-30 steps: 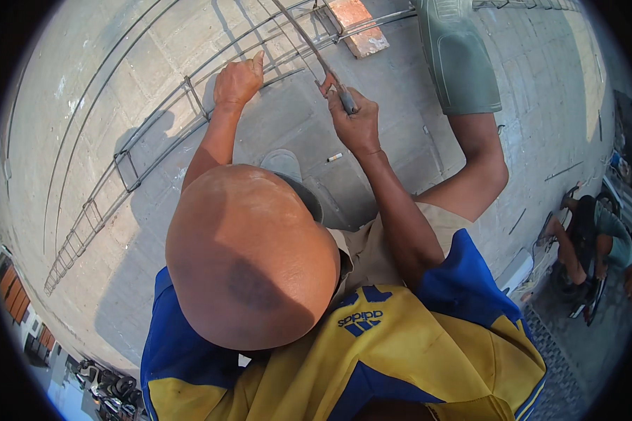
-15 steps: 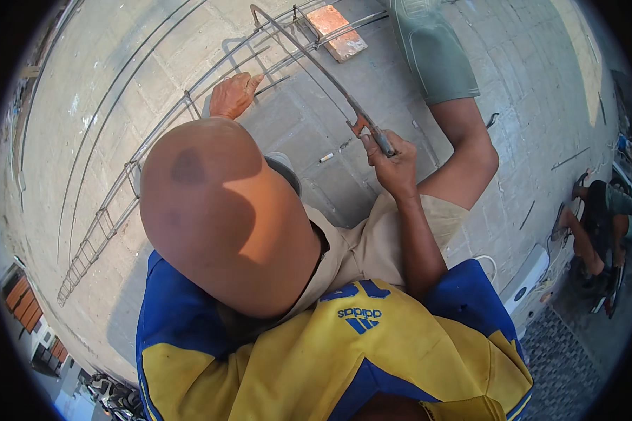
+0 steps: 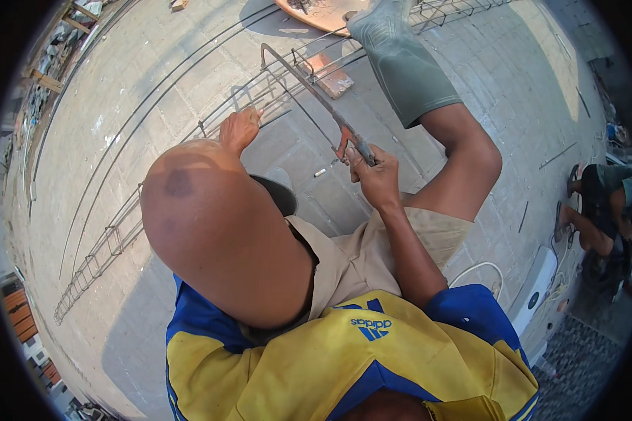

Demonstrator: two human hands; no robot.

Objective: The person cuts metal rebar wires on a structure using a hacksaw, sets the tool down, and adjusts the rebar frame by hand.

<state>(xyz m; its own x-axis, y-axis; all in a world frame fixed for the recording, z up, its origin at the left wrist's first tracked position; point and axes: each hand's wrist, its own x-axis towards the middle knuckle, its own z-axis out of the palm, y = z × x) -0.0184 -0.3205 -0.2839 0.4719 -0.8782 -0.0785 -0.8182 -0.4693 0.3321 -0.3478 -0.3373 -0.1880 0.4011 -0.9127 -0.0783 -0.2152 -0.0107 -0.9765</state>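
My left hand (image 3: 239,130) rests on a bar of a long rebar cage (image 3: 119,231) that lies on the paved ground. My right hand (image 3: 376,175) grips the handle of a hacksaw (image 3: 309,88), whose frame reaches forward and left over the cage near the left hand. My bare left knee (image 3: 218,231) fills the middle of the view. My right foot, in a green rubber boot (image 3: 400,63), stands on the cage further along.
A reddish brick (image 3: 330,74) lies under the cage by the saw. An orange pan (image 3: 316,10) sits at the top edge. Another person (image 3: 604,210) crouches at the right. A white container (image 3: 541,295) stands near my right side.
My right hand has drawn the hacksaw back toward me along the cage. My left hand has stayed on the bar, and the view has tilted a little.
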